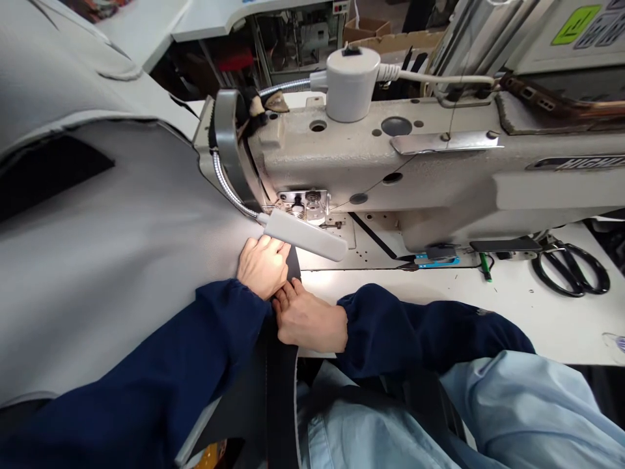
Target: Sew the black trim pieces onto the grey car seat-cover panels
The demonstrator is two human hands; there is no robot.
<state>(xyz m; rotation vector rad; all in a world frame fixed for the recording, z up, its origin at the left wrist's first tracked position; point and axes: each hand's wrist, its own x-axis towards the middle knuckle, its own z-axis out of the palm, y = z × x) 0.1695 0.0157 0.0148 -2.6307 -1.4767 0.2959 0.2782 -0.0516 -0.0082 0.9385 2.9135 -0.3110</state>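
A worker's left hand, fingers curled and bunched, pressed on the large gray material beside a black strip, its fingertips partly lost behind the white lamp head of a sewing machine. The right hand, fingers bent together over the strip just below, touched the left; whether either pinched an edge could not be seen. The machine's lettering ran out of view, and the lamp obscured part of the needle area above the worktop.
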